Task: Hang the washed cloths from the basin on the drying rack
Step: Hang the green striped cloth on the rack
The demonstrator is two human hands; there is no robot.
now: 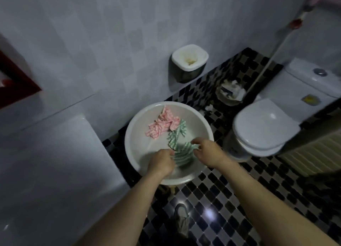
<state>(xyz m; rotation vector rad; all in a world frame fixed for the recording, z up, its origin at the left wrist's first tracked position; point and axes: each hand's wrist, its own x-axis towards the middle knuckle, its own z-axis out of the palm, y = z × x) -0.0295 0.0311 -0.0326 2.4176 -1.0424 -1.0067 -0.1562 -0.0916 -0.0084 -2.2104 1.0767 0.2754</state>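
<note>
Looking down, I have both hands over the near side of the white basin (pixel 129 135). My left hand (pixel 162 162) has its fingers curled round the left edge of the green striped cloth (pixel 181 154), and my right hand (pixel 208 151) pinches its right edge, so the cloth is stretched between them just above the basin floor. Its far end trails back toward the pink cloth (pixel 161 125), which lies crumpled against the far wall of the basin. The basin's far rim sits close to the tiled wall (pixel 110 43), its left side near a white cabinet (pixel 55 162), and its right rim near the toilet (pixel 263 124). Open checkered floor (pixel 221 199) lies on my side, between my forearms and to the right.
</note>
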